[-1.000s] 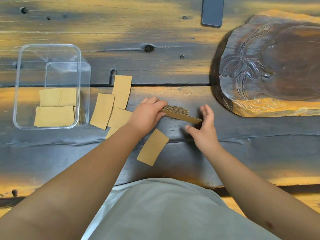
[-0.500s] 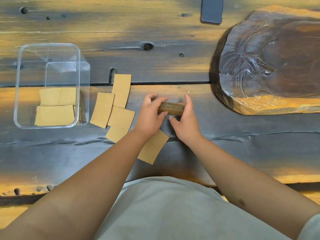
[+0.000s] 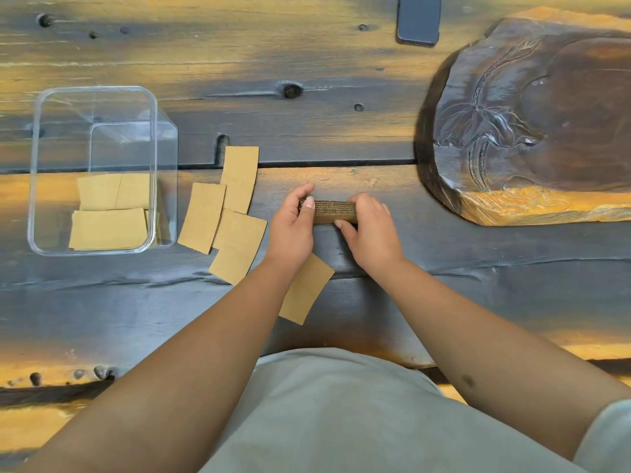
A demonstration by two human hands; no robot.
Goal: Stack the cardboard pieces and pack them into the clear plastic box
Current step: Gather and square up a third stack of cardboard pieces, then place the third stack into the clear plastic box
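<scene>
A stack of brown cardboard pieces (image 3: 329,209) stands on edge on the table's middle, its corrugated edges up. My left hand (image 3: 293,230) grips its left end and my right hand (image 3: 370,233) grips its right end, pressing it together. Several loose cardboard pieces (image 3: 235,213) lie flat to the left of my hands. One more cardboard piece (image 3: 305,291) lies partly under my left wrist. The clear plastic box (image 3: 36,172) stands at the far left with a few cardboard pieces (image 3: 109,228) flat on its bottom.
A large carved dark wooden slab (image 3: 532,131) fills the right side of the table. A dark phone (image 3: 418,20) lies at the far edge, top centre. The wooden table (image 3: 273,63) has knots and a seam across it.
My right hand has come in from the right and closed on the stack's right end. The fanned pieces have been squared into a compact stack between both hands.
</scene>
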